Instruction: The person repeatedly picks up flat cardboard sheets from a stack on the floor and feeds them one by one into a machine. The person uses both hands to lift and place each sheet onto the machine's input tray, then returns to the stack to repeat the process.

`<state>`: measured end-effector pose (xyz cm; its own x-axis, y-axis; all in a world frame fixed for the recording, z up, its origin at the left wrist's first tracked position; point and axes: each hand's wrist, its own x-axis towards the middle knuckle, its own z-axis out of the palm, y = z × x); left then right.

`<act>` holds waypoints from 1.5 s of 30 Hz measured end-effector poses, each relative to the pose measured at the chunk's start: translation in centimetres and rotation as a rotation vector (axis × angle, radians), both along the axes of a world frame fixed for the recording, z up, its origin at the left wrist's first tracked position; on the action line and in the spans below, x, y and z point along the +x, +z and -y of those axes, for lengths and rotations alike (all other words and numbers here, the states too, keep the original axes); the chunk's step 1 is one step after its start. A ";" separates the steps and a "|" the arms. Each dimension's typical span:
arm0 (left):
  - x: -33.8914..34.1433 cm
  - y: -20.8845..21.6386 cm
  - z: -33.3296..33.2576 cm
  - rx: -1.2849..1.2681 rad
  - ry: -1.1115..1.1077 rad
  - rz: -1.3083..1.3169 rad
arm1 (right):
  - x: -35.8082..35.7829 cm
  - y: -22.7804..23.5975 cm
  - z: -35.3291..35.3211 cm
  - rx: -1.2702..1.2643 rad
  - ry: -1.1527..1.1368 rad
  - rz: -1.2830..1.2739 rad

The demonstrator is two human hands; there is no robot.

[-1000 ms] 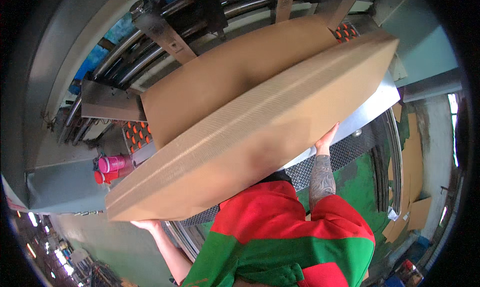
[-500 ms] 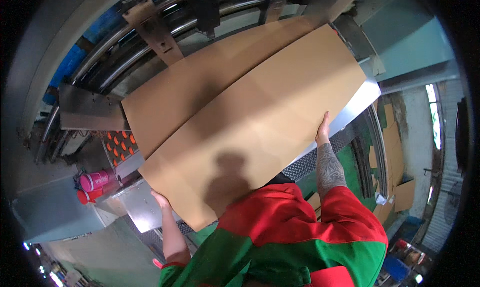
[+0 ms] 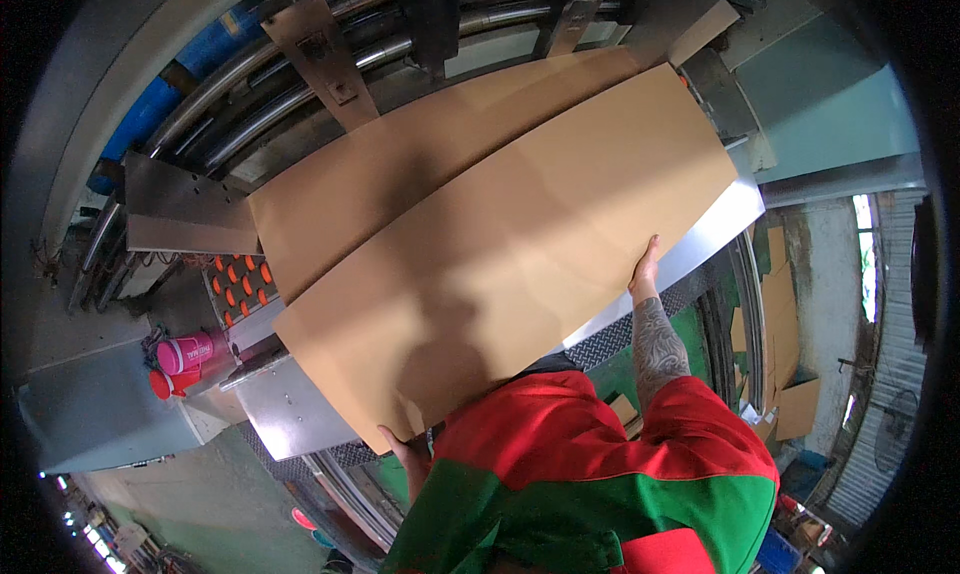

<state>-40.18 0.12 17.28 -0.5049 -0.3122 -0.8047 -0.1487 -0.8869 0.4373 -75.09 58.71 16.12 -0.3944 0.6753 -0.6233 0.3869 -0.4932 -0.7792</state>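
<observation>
Left hand (image 3: 408,454) slid from left edge to near-left corner. Head view: I've got near cardboard sheet (image 3: 520,234) held both-handed, right hand (image 3: 645,268) on near edge, far cardboard sheet (image 3: 350,196) just beyond. Probably positioning; calls for even two-handed control.

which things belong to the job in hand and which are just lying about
Seemingly in use:
large brown cardboard sheet nearest the person
far brown cardboard sheet

Likely lying about:
pink cylindrical container
red rounded container beside it
loose brown cardboard pieces, far right
</observation>
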 end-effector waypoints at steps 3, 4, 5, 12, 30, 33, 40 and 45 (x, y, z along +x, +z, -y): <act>-2.1 -0.1 0.8 -0.070 -0.024 -0.005 | -1.4 -0.4 0.2 -0.045 0.022 -0.041; -2.4 -0.3 1.1 -0.044 -0.049 -0.078 | -1.8 -0.3 0.3 -0.066 0.033 -0.044; -2.9 -0.5 1.9 -0.062 -0.059 -0.015 | -2.0 -0.2 0.4 -0.089 0.026 -0.028; -7.7 0.3 6.4 -0.132 -0.123 0.142 | -3.9 2.3 1.6 -0.003 0.374 0.198; -32.6 0.0 18.2 -0.326 -0.258 0.036 | -18.7 -0.7 7.2 -0.114 0.558 0.045; -32.3 -1.5 18.2 -0.468 -0.394 0.038 | -17.9 -2.2 5.9 -0.033 0.646 0.089; -33.6 -2.8 15.0 -0.231 0.006 -0.110 | -18.4 -4.9 6.2 -0.297 0.468 -0.283; -34.1 -1.6 14.1 -0.199 -0.029 -0.114 | -17.9 -7.0 5.5 -0.179 0.482 -0.202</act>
